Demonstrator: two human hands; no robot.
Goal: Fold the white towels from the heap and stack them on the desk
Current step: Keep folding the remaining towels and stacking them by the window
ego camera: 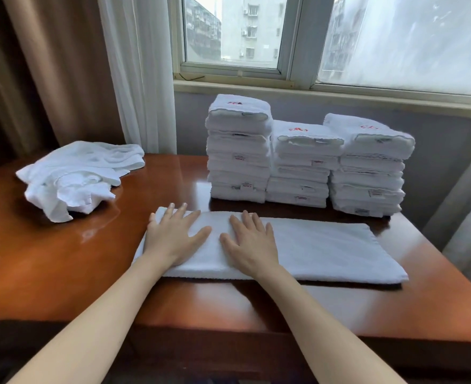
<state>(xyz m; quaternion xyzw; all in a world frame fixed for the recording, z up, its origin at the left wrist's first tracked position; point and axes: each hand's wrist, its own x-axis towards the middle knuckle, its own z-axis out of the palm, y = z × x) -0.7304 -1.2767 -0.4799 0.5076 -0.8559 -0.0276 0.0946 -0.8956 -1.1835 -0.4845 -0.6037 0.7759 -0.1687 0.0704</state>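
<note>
Bare left hand and right hand, slim bare forearms, short plain nails on the fingers.

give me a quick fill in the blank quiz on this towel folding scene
The left hand and right hand lie flat on the half-folded towel near its ____ end.
Behind it stand ____ stacks of folded towels.
The unfolded heap sits on the desk to the ____ of those stacks.
The stitching on each top towel is ____.
Missing words: left; three; left; red.
</note>
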